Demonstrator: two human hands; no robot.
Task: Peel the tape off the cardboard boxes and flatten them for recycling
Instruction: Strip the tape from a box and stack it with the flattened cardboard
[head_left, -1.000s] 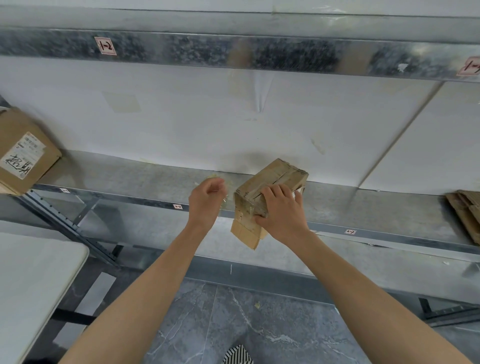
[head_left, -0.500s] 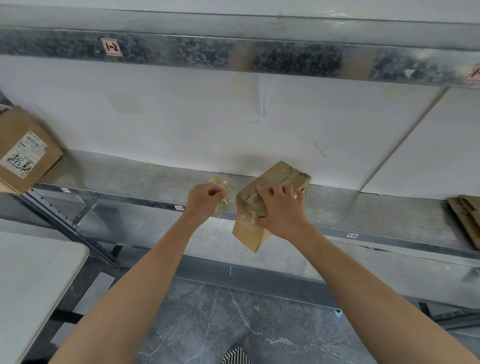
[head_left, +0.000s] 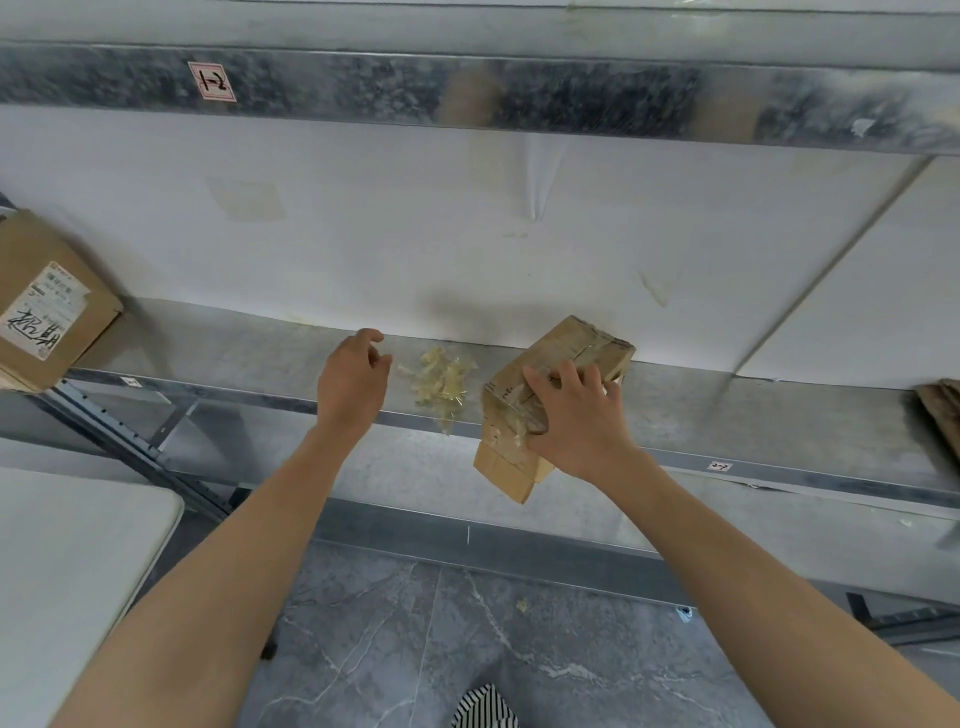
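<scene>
One box (head_left: 569, 351) in right hand (head_left: 576, 423) grip, left hand (head_left: 350, 384) slack (empty), tape wad (head_left: 441, 383) between, labelled carton (head_left: 49, 301) leftward

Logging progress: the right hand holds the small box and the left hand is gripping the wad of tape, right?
No. In the head view the left hand is open, beside the wad of tape, not gripping it. The right hand does hold the small box.

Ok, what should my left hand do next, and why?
Probably move the left hand over to the small box that the right hand grips and pick at the shiny tape on its near face. The left hand is open and empty, a crumpled tape wad lies on the shelf beside it, and the box isn't flattened yet.
</scene>
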